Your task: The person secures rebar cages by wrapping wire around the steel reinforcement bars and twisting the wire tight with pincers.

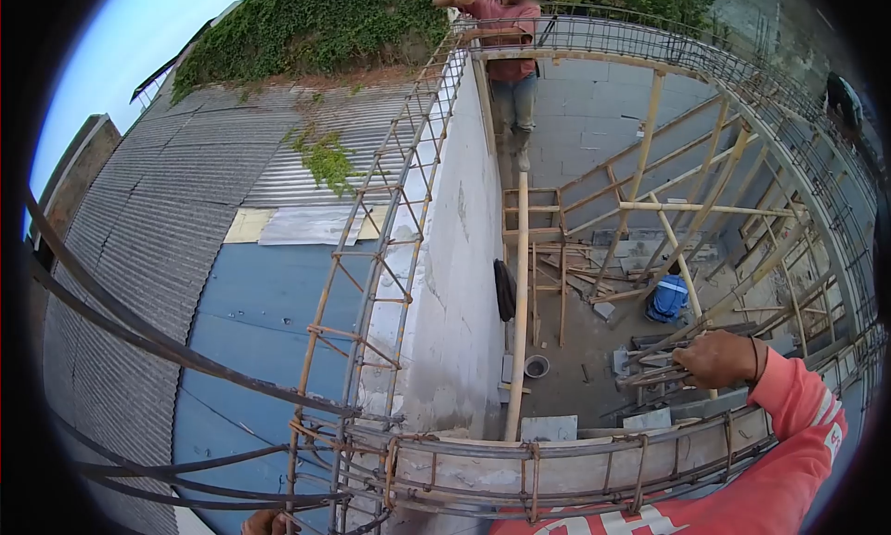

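Observation:
My right hand [719, 360] is raised over the inside of the building at the lower right, its fingers curled closed. Whatever it holds, if anything, cannot be made out. At the bottom edge, only part of my left hand [264, 523] shows, fingers bent beside the bars of a rebar cage [320, 331]; what they grip is hidden. This cage runs along the wall top away from me. In front of my body it meets another rebar cage [534, 465] at a corner tied with wire. Long bent bars [186, 354] stick out leftward from that corner.
Another person [506, 66] stands at the far corner beside the wall [455, 247]. Left lie a corrugated roof [139, 201] and blue sheeting [251, 303]. Below right are bamboo poles [522, 303], timber frames, a bucket [536, 366] and a blue container [667, 299].

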`<state>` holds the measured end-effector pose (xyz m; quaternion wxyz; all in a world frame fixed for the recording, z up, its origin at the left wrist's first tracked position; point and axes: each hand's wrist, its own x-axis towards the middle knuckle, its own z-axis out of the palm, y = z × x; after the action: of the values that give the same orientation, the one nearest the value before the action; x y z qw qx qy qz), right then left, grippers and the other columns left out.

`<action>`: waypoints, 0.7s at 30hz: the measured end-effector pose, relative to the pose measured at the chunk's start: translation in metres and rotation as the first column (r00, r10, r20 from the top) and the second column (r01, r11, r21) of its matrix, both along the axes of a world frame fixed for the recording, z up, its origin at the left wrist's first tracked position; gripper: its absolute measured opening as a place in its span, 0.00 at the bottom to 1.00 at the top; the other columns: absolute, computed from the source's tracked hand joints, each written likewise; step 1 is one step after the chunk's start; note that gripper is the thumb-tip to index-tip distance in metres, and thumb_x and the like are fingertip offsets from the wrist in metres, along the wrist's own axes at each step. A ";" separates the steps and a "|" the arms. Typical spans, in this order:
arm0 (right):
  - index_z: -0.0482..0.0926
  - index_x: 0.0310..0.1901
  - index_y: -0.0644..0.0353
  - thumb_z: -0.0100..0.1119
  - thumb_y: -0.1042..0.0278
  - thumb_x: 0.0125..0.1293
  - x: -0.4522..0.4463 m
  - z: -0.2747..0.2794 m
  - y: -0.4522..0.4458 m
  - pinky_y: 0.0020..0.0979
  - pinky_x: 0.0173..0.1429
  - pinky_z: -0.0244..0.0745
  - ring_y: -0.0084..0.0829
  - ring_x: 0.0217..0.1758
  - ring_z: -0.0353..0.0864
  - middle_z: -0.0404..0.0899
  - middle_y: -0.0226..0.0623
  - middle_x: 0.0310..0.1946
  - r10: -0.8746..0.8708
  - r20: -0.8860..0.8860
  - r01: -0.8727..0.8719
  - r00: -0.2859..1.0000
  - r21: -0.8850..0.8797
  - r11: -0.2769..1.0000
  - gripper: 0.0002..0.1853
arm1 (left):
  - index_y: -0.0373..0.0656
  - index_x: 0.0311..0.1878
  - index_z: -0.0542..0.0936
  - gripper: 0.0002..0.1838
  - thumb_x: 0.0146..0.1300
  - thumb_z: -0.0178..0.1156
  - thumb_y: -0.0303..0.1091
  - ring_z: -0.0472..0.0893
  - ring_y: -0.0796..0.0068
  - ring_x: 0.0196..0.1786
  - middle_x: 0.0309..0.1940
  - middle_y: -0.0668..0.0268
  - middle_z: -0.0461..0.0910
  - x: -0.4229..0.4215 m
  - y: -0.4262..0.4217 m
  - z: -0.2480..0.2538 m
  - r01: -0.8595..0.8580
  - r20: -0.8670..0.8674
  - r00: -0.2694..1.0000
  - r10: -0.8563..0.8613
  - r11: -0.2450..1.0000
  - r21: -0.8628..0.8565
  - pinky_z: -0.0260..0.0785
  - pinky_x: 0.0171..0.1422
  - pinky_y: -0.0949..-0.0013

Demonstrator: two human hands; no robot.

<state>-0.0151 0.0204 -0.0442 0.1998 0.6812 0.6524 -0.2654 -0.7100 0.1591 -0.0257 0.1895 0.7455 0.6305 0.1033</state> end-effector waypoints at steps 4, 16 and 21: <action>0.79 0.48 0.65 0.66 0.53 0.65 0.001 0.000 0.001 0.52 0.48 0.82 0.57 0.42 0.87 0.86 0.54 0.34 -0.009 0.006 0.009 1.000 0.021 1.000 0.22 | 0.35 0.56 0.81 0.16 0.78 0.58 0.39 0.80 0.72 0.36 0.36 0.59 0.84 -0.003 0.001 -0.001 -0.021 0.030 0.999 0.022 0.999 -0.039 0.74 0.40 0.67; 0.80 0.44 0.66 0.66 0.54 0.62 0.005 -0.009 -0.004 0.54 0.47 0.81 0.57 0.42 0.86 0.86 0.54 0.35 0.002 -0.051 0.001 0.999 0.044 0.999 0.21 | 0.35 0.55 0.81 0.15 0.78 0.58 0.39 0.79 0.73 0.35 0.35 0.60 0.83 -0.006 -0.005 -0.006 -0.049 0.043 0.998 0.050 0.998 -0.043 0.74 0.39 0.67; 0.80 0.43 0.67 0.66 0.54 0.62 0.006 -0.010 -0.005 0.53 0.50 0.80 0.58 0.44 0.86 0.85 0.55 0.36 0.020 -0.048 -0.017 0.999 0.060 0.998 0.21 | 0.35 0.54 0.81 0.15 0.78 0.58 0.39 0.79 0.73 0.34 0.35 0.60 0.83 -0.016 -0.004 -0.013 -0.051 0.062 0.997 0.051 0.999 0.007 0.73 0.39 0.67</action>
<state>-0.0093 0.0152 -0.0541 0.1661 0.6742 0.6708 -0.2606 -0.7259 0.1555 -0.0384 0.2030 0.7265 0.6428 0.1335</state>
